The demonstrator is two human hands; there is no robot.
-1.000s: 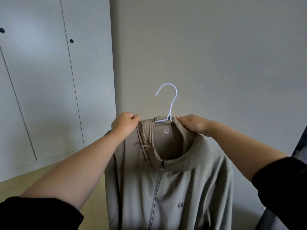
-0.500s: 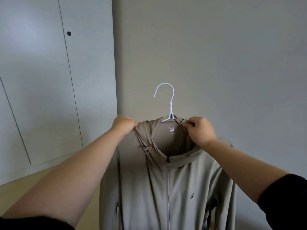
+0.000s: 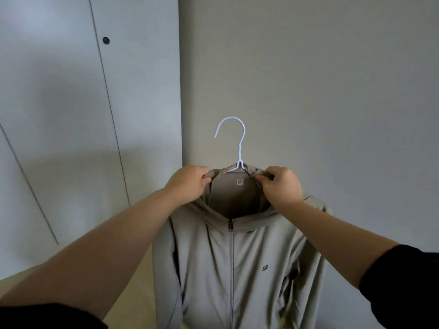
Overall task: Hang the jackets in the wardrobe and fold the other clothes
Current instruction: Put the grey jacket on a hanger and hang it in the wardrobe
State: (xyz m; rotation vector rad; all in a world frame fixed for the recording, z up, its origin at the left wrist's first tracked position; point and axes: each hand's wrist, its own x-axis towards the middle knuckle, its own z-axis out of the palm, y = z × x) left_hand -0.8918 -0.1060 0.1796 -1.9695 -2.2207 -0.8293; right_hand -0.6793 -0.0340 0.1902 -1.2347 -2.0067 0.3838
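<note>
A beige zip-up hooded jacket (image 3: 237, 269) hangs in front of me on a white wire hanger (image 3: 238, 143), zipped shut, with its hook sticking up free above the collar. My left hand (image 3: 187, 184) pinches the left side of the collar. At the collar's right side my right hand (image 3: 281, 186) grips the fabric the same way. The hanger's shoulders are hidden inside the jacket. The jacket's lower part runs out of the bottom of the view.
White wardrobe doors (image 3: 71, 115) with a small dark knob (image 3: 106, 40) stand closed at the left. A plain beige wall (image 3: 320, 91) is straight ahead, behind the jacket. Light flooring (image 3: 133, 293) shows at the lower left.
Both hands have shifted along the collar, and the jacket now hangs straighter and more centred on the hanger. The view has turned slightly left and nearer.
</note>
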